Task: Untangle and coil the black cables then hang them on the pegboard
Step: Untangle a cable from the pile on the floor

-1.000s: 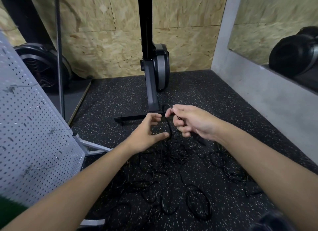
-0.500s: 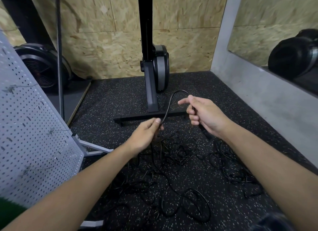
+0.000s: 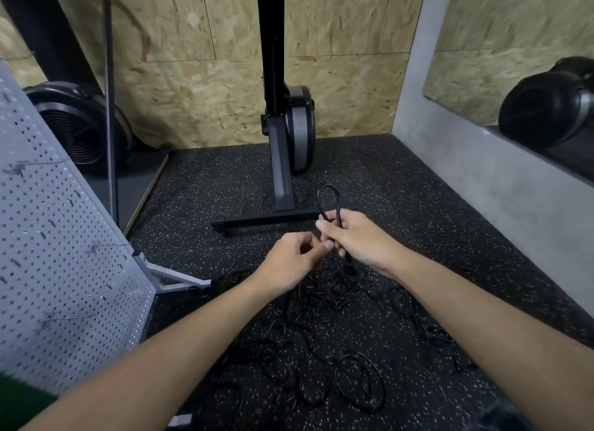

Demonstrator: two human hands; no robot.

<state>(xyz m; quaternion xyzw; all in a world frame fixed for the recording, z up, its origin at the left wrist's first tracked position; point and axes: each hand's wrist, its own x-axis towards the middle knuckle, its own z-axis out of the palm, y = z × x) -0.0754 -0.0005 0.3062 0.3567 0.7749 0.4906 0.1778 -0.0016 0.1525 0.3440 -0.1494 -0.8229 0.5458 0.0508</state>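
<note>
A small upright loop of black cable (image 3: 328, 185) is being held above the floor by the right hand (image 3: 360, 241), with its fingers curled round both strands just below the bend. The same cable is being pinched directly beneath that grip by the left hand (image 3: 291, 263), thumb and curled fingertips meeting on the strand, so that the two hands are being brought together, touching or nearly so. From the hands the cable is being let down into the tangle of black cables (image 3: 324, 289), which is lying spread over the speckled rubber floor (image 3: 418, 212) between the forearms and nearer the camera. The grey pegboard (image 3: 64, 270) is being seen at the left, tilted on its white frame, with bare wire hooks (image 3: 96, 246) and no cable on it. Behind the hands, the black base of an exercise machine (image 3: 266, 220) is standing against the chipboard wall (image 3: 193, 109).
</note>
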